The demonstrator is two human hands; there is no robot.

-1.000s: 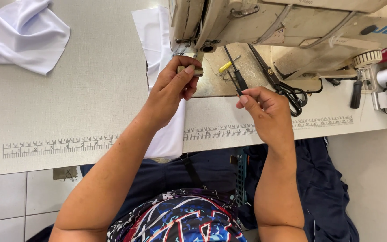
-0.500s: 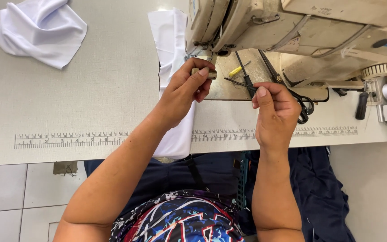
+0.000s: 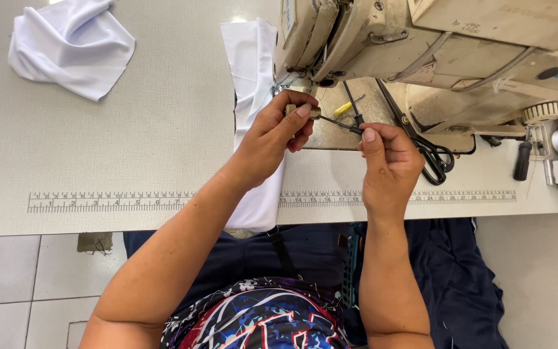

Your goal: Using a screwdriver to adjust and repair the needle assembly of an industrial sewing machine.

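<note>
While the small brass-coloured cylindrical metal part [image 3: 299, 111] sits pinched between the thumb and fingertips of the left hand [image 3: 278, 132], it is held just above the front edge of the sewing machine's worn metal bed plate [image 3: 330, 132], directly below the needle end of the machine. Touching its right end is the tip of a thin dark-shafted tool [image 3: 340, 124], which looks like a small screwdriver; its other end disappears into the right hand [image 3: 389, 161], whose thumb and curled fingers are closed tightly around it. Both hands are close together, with only the tool's shaft between them.

Behind the hands, on the bed plate, lie a yellow-handled small tool [image 3: 342, 108] and another slim dark tool [image 3: 355, 110]. Black-handled scissors [image 3: 429, 150] rest to the right of the right hand, blades pointing away towards the machine. The cream-coloured industrial sewing machine [image 3: 434, 45] fills the upper right. A long strip of white fabric [image 3: 253, 77] runs under the left wrist and hangs over the table's near edge. A crumpled white cloth [image 3: 72, 45] lies well apart at the far left of the pale grey table [image 3: 130, 142], which has a printed ruler strip [image 3: 111, 201] along its front.
</note>
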